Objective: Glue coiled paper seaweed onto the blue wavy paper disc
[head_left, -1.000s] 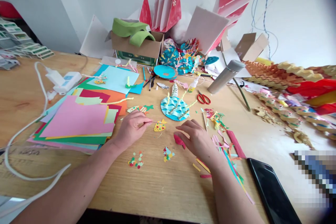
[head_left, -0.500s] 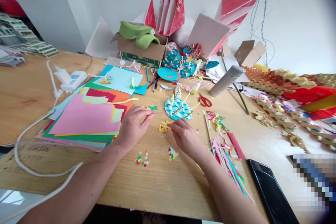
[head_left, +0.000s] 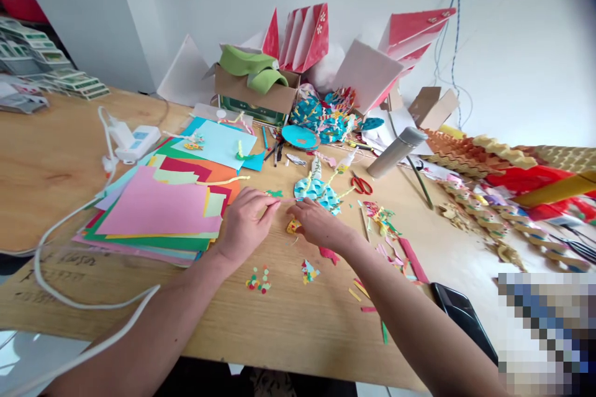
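My left hand (head_left: 246, 226) and my right hand (head_left: 319, 223) meet at the middle of the wooden table. A thin pale paper strip (head_left: 285, 201) runs from my left fingertips toward my right hand. My right fingertips sit over a small yellow paper fish (head_left: 292, 227), hiding much of it. Just beyond my left hand, a green paper piece (head_left: 274, 193) is partly hidden. A blue wave-patterned paper disc (head_left: 316, 189) lies beyond my right hand. A red paper scrap (head_left: 328, 254) lies under my right wrist.
A stack of coloured paper sheets (head_left: 153, 211) lies left of my hands. Red-handled scissors (head_left: 362, 185), a glue bottle (head_left: 344, 164), a steel flask (head_left: 395, 152) and paper strips (head_left: 405, 260) lie right. A black phone (head_left: 459, 313) rests near the front edge.
My hands have drawn closer together, and my right hand has moved left over the yellow fish. The view has shifted and tilted, and the red scrap now lies under my right wrist.
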`<control>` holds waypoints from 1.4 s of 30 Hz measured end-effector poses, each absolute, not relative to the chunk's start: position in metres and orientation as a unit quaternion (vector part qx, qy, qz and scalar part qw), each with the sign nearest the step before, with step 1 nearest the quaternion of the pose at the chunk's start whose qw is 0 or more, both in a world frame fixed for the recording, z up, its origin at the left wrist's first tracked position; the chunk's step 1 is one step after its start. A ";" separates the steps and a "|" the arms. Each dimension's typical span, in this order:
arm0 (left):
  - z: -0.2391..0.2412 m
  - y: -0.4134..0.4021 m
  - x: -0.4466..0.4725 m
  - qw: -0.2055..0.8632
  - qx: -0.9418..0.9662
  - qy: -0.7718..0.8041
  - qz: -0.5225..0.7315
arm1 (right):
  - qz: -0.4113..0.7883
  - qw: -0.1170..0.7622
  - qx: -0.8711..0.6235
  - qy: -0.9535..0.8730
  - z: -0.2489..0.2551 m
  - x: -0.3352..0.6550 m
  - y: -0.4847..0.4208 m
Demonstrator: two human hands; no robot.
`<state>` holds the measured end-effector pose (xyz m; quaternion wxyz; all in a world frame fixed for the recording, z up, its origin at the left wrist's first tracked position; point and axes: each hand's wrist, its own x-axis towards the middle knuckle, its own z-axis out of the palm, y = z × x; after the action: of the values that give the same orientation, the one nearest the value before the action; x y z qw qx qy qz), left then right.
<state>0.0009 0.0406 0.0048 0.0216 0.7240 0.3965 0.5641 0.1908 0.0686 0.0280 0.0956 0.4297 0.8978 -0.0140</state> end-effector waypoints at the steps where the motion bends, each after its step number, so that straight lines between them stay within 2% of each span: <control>1: 0.005 0.041 0.001 0.024 0.722 0.397 0.566 | -0.019 0.096 0.430 0.898 0.027 0.191 0.071; 8: 0.005 0.041 -0.002 0.035 0.716 0.405 0.568 | -0.080 0.093 0.469 0.875 0.026 0.194 0.076; 11: 0.005 0.042 -0.003 0.037 0.711 0.409 0.570 | -0.084 0.037 0.485 0.869 0.031 0.196 0.068; 16: 0.006 0.043 -0.004 0.028 0.711 0.412 0.570 | 0.032 -0.131 0.459 0.878 0.030 0.200 0.041; 19: 0.006 0.044 -0.004 0.030 0.716 0.412 0.562 | 0.060 -0.095 0.425 0.898 0.020 0.203 0.026; 22: 0.002 0.046 -0.005 0.034 0.724 0.408 0.555 | -0.014 -0.055 0.401 0.914 0.015 0.208 0.018; 24: 0.000 0.048 -0.006 0.035 0.732 0.399 0.550 | -0.070 -0.076 0.403 0.909 0.019 0.214 0.016; 29: 0.000 0.050 -0.007 0.031 0.756 0.367 0.542 | -0.168 -0.253 0.536 0.788 0.043 0.224 0.022; 32: 0.004 0.047 -0.008 0.020 0.771 0.340 0.538 | -0.335 -0.347 0.581 0.656 0.053 0.221 0.027; 36: 0.008 0.042 -0.007 -0.016 0.803 0.303 0.513 | -0.596 -0.357 0.495 0.522 0.053 0.210 0.031; 38: 0.008 0.041 -0.006 -0.025 0.819 0.293 0.493 | -0.636 -0.361 0.480 0.485 0.049 0.206 0.033; 42: 0.006 0.043 -0.008 -0.024 0.798 0.338 0.498 | -0.605 -0.375 0.499 0.494 0.038 0.202 0.041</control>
<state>-0.0081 0.0434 0.0059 -0.0239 0.7979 0.3382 0.4984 0.2020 0.0409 0.0383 -0.3754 0.4993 0.4935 -0.6051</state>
